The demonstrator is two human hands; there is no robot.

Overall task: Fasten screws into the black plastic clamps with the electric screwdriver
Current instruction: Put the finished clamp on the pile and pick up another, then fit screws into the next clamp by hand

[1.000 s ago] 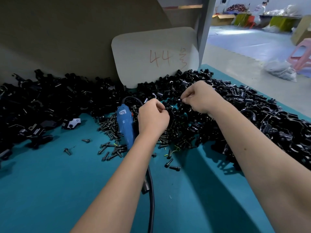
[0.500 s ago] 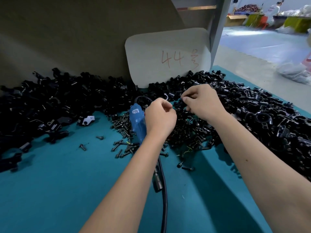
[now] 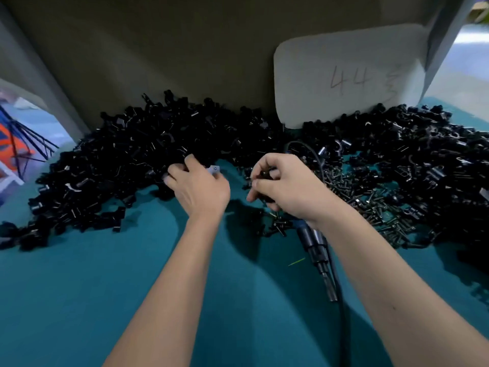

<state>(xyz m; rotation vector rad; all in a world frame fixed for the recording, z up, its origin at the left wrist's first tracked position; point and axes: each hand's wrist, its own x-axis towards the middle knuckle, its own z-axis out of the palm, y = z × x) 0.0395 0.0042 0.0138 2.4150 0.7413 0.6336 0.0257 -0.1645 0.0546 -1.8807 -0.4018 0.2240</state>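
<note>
The teal table (image 3: 79, 300) is filling the near part of the view, with both bare forearms reaching forward across it. Just past the right wrist, the electric screwdriver (image 3: 316, 250) is lying on the table with its dark bit end pointing toward the viewer; most of its body is hiding under the right arm, and its black cable (image 3: 315, 157) is looping up beyond the hand.

The right hand (image 3: 285, 189) is curling its fingers around a small black clamp (image 3: 266, 174), pinching it above the table surface. Whether a screw is already sitting in that clamp cannot be told. To the right of this hand, a scatter of loose screws (image 3: 370, 202) is lying on the table.

The left hand (image 3: 201, 186) is reaching into the edge of the clamp pile (image 3: 127, 165), its fingers bending down among the black pieces; whether it is actually gripping 1 cannot be told. A small pale piece (image 3: 213, 169) is showing just beside its knuckles.

Farther back, the heaped clamps are stretching across the whole table width, against a brown panel (image 3: 185, 54). A grey card (image 3: 349, 72) marked "44" is leaning there, behind the right-hand heap.
</note>
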